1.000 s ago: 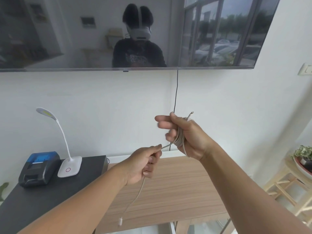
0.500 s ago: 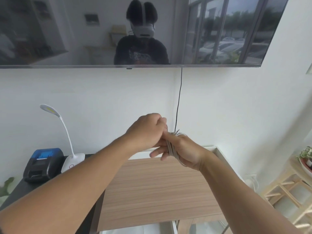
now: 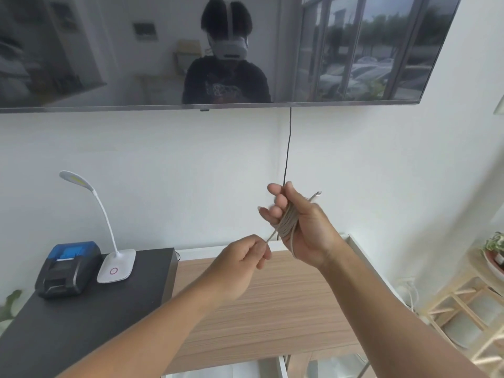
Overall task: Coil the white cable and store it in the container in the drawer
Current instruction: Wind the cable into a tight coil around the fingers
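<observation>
The white cable (image 3: 287, 221) is wound in several loops around the palm and fingers of my right hand (image 3: 302, 230), which is raised above the wooden cabinet top. One plug end sticks out past that hand's thumb side. My left hand (image 3: 242, 259), lower and to the left, pinches the cable's free end, and a short taut stretch runs from it up to the coil. A slice of the open drawer (image 3: 231, 371) shows at the bottom edge; the container inside is not visible.
A black side table (image 3: 68, 317) at the left carries a white desk lamp (image 3: 114, 266) and a blue-topped black printer (image 3: 69, 268). A wall screen (image 3: 109, 50) hangs above, with a black cord (image 3: 287, 148) dropping from it. A wooden shelf rack (image 3: 463, 304) with a potted plant stands at the right.
My left hand has come back down and left from over my right hand after laying a loop. The loose tail that hung below a second ago is now nearly all wound up.
</observation>
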Tool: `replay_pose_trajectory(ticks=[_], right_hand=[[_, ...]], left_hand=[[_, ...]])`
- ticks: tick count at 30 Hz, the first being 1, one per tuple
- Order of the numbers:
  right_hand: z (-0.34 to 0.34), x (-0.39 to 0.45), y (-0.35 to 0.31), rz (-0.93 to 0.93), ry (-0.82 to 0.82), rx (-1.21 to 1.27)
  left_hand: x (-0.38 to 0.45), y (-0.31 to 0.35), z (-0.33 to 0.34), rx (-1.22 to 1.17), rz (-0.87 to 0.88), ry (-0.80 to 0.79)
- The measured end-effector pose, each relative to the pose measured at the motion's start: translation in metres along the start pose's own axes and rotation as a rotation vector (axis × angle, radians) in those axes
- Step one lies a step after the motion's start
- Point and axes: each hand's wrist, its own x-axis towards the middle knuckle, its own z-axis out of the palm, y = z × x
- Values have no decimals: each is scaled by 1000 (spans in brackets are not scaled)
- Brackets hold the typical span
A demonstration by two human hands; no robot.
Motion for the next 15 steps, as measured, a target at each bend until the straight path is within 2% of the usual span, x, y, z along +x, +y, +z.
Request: replay_pose_trajectory(ticks=[3, 7, 10, 15], right_hand=[[1, -7, -4, 61, 43, -69], [1, -13, -2, 158, -72, -95], [-2, -13, 4, 192, -96, -86], [-8, -13, 16, 249, -77, -55]], left_hand=[[3, -2, -11, -308, -157, -81], [11, 4, -33, -605, -211, -90], [15, 8, -43, -556, -134, -85], [23, 25, -52, -184, -9, -87]])
